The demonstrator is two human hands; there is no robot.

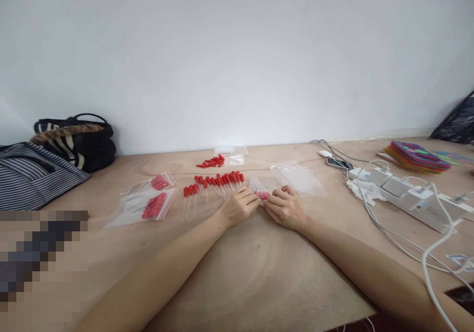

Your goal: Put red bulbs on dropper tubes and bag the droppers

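Observation:
My left hand point(241, 206) and my right hand point(286, 208) meet at the near edge of a clear zip bag point(265, 184), fingers closed on it. Inside that bag lie several red-bulbed droppers, tips pointing away from me. Loose droppers point(222, 181) with red rubber bulbs and clear tubes are spread just left of and behind my left hand. Two filled zip bags of droppers point(153, 206) overlap further left. Behind, loose red bulbs point(212, 162) lie beside a bag of clear tubes point(235, 158). Flat clear bags point(299, 180) rest beyond my right hand.
On the right stand a white power strip point(411, 196) with chargers and trailing white cables point(392, 233), a dark device point(338, 164) and stacked colourful sheets point(416, 157). Bags point(83, 142) sit at the left by the wall. The wooden table's front edge lies at lower right.

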